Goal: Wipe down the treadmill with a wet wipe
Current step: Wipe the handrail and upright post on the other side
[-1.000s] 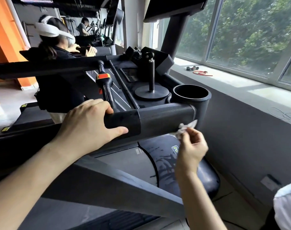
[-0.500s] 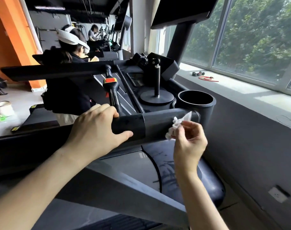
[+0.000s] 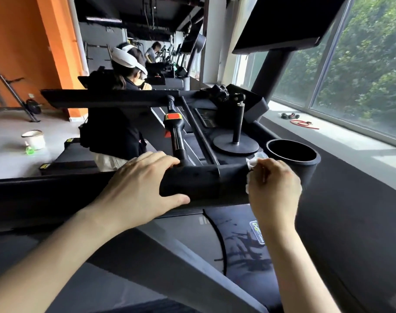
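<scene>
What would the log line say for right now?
left hand: grips handlebar | right hand: holds wet wipe against handlebar end | cup holder: beside wipe | stage: wiping

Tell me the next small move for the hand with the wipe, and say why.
Probably drag the wet wipe leftward along the handlebar toward the left hand. The right hand pinches the wipe against the bar's right end by the cup holder, and the left hand grips the bar.
</scene>
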A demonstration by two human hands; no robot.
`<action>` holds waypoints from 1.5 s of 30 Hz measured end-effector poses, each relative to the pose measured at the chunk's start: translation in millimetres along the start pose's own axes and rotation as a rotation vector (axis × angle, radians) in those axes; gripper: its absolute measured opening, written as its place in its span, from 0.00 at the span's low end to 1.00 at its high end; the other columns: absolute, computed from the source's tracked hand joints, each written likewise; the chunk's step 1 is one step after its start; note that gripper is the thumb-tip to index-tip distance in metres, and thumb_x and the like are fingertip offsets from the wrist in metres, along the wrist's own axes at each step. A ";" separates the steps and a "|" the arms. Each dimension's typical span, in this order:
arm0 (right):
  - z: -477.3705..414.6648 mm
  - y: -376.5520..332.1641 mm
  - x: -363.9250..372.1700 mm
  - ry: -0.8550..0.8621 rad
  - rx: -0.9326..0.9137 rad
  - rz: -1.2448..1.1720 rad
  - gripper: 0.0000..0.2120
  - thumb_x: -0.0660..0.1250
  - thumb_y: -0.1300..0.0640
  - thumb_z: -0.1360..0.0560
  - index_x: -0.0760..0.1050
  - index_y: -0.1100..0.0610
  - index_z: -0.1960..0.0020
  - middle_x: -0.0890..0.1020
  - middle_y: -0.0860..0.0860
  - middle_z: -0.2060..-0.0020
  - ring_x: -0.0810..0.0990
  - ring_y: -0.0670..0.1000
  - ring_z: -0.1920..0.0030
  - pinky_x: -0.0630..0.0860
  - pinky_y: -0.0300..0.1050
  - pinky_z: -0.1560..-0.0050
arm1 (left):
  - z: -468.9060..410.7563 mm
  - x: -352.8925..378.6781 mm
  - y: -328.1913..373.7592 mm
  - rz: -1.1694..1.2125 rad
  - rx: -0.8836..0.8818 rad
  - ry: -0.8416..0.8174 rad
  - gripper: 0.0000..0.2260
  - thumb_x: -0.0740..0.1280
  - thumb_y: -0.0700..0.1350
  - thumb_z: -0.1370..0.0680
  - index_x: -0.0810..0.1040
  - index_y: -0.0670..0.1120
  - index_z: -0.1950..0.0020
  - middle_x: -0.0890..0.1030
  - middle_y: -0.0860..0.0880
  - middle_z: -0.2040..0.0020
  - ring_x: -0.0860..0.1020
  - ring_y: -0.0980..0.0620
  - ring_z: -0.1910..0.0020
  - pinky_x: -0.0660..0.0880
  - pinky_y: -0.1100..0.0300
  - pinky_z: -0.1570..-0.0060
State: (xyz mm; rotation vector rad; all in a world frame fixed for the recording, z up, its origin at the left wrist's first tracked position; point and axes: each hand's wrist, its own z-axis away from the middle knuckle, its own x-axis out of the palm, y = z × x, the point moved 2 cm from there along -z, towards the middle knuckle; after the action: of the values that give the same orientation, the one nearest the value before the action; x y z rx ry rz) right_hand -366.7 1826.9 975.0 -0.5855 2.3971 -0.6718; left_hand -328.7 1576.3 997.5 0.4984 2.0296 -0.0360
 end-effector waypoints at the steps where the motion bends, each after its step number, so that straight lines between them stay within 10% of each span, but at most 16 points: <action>1: 6.4 -10.5 3.7 -0.013 -0.008 -0.004 0.05 0.66 0.62 0.27 0.81 0.57 0.58 0.80 0.53 0.63 0.78 0.60 0.62 0.68 0.49 0.65 | 5.4 -3.3 -6.7 -0.010 -0.002 0.009 0.34 0.70 0.70 0.31 0.77 0.51 0.32 0.78 0.58 0.40 0.74 0.55 0.39 0.72 0.56 0.40; 11: 81.7 -122.2 51.2 -0.265 -0.453 -0.142 0.09 0.63 0.57 0.26 0.81 0.51 0.52 0.75 0.48 0.61 0.74 0.52 0.69 0.61 0.42 0.72 | 36.1 -24.4 -53.0 -0.085 -0.017 0.004 0.32 0.69 0.71 0.33 0.80 0.54 0.35 0.79 0.58 0.44 0.76 0.52 0.43 0.69 0.54 0.44; 21: 61.7 -72.2 45.4 0.088 -0.050 0.051 0.08 0.62 0.61 0.22 0.80 0.61 0.51 0.79 0.58 0.58 0.78 0.64 0.64 0.64 0.46 0.66 | 49.1 -29.6 -92.3 -0.077 0.005 0.055 0.30 0.74 0.67 0.30 0.81 0.51 0.35 0.78 0.58 0.45 0.75 0.54 0.43 0.69 0.56 0.39; 24: 103.9 -133.5 70.9 -0.010 -0.189 -0.063 0.08 0.61 0.60 0.22 0.79 0.58 0.50 0.76 0.53 0.58 0.74 0.56 0.65 0.55 0.39 0.65 | 45.8 -30.3 -96.9 -0.019 0.047 0.041 0.25 0.75 0.63 0.31 0.81 0.52 0.39 0.77 0.57 0.50 0.74 0.53 0.47 0.68 0.59 0.46; 30: 122.2 -139.5 74.0 -0.132 -0.474 -0.044 0.11 0.61 0.64 0.21 0.80 0.60 0.43 0.72 0.53 0.58 0.71 0.55 0.66 0.70 0.48 0.68 | 48.3 -34.4 -103.0 0.017 0.126 0.022 0.23 0.72 0.61 0.31 0.81 0.52 0.40 0.75 0.57 0.52 0.74 0.53 0.48 0.73 0.55 0.46; 38: 111.3 -87.8 68.6 0.214 0.019 -0.028 0.20 0.54 0.56 0.16 0.74 0.64 0.31 0.77 0.59 0.48 0.77 0.58 0.55 0.71 0.48 0.60 | 49.7 -31.8 -101.2 -0.039 0.130 0.030 0.27 0.76 0.57 0.30 0.81 0.45 0.36 0.76 0.53 0.51 0.75 0.49 0.44 0.71 0.53 0.39; 42: 161.6 -144.6 90.9 -0.014 -0.191 -0.102 0.26 0.61 0.68 0.23 0.67 0.66 0.26 0.72 0.55 0.49 0.70 0.51 0.60 0.63 0.33 0.61 | 48.3 -33.6 -100.6 -0.046 0.134 0.027 0.26 0.77 0.54 0.30 0.81 0.45 0.35 0.78 0.51 0.49 0.75 0.48 0.40 0.71 0.52 0.38; 45: 155.4 -123.5 84.3 -0.039 -0.379 -0.092 0.25 0.66 0.72 0.25 0.74 0.64 0.29 0.74 0.54 0.51 0.74 0.52 0.60 0.73 0.40 0.64 | 48.1 -33.8 -102.5 -0.041 0.151 0.036 0.26 0.75 0.56 0.29 0.81 0.45 0.34 0.78 0.52 0.48 0.75 0.48 0.41 0.72 0.53 0.41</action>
State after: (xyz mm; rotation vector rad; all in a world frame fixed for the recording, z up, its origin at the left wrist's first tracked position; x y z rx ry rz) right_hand -300.7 1635.0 902.2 -0.8596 2.4875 -0.2367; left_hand -311.6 1460.2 983.6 0.5553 2.0822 -0.2073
